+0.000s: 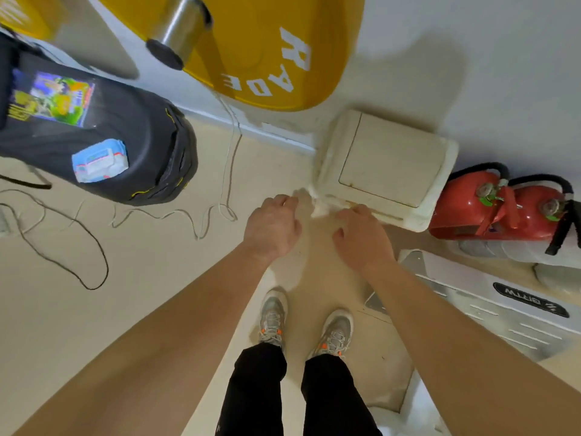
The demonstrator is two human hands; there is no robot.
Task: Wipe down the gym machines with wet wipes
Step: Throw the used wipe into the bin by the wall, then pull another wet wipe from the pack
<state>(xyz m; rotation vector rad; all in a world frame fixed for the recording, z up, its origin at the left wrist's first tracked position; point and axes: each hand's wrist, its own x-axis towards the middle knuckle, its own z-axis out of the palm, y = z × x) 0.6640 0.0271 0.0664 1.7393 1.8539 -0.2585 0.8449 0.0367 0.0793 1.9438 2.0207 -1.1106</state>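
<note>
Over the beige floor (94, 309), just past two grey shoes (273, 316), both hands reach forward with curled fingers. The left hand (272, 228) pinches one end of a crumpled white wet wipe (316, 207). The right hand (361, 237) grips the other end, against the front edge of a cream swing-lid bin (390, 165); blur hides the fingertips. Farther left, a blue pack of wipes (100, 163) lies on a black bag (141, 127). Beyond hangs a yellow weight plate (283, 51).

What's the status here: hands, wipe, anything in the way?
Left hand and right hand pinch a white wipe between them, by the cream bin corner. Wipes pack on black bag. Nothing blocking.
</note>
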